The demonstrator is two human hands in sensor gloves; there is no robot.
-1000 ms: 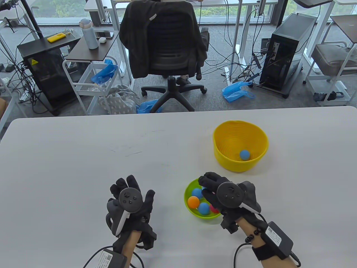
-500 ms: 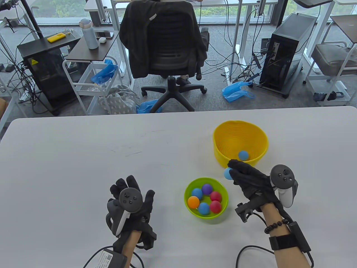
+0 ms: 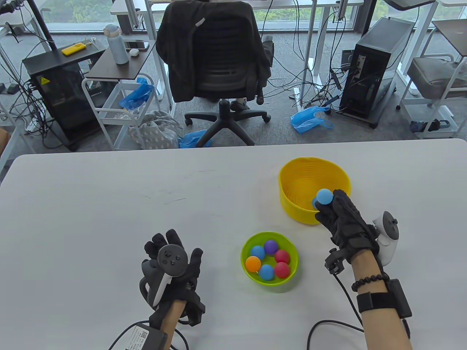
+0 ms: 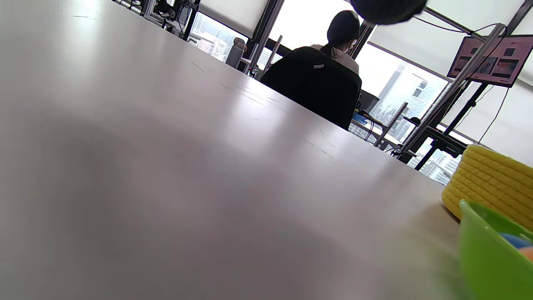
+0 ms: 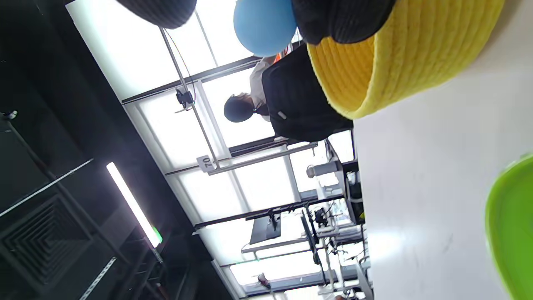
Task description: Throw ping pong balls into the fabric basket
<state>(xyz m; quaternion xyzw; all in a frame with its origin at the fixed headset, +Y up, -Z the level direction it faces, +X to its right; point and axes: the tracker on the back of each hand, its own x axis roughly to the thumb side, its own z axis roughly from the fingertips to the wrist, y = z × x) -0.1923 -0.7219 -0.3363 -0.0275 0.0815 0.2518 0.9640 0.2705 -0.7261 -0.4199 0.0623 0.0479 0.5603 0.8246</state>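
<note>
From above, your right hand [image 3: 344, 222] pinches a light blue ping pong ball [image 3: 324, 196] at its fingertips, held over the near rim of the yellow woven fabric basket [image 3: 292, 182]. A second blue ball [image 3: 313, 202] peeks out just behind the held one, inside the basket. To the left of that hand sits the green bowl [image 3: 245, 251] with six balls: two blue, two red, one purple, one orange. Your left hand [image 3: 171, 271] lies flat on the white table [image 3: 109, 204], fingers spread and relaxed, gripping nothing.

Your left wrist camera shows only one dark fingertip [image 4: 387, 9] at the top edge, with the basket and green bowl at far right.

Your right wrist camera shows the blue ball wedged between two gloved fingertips [image 5: 341, 21] right beside the basket rim.
</note>
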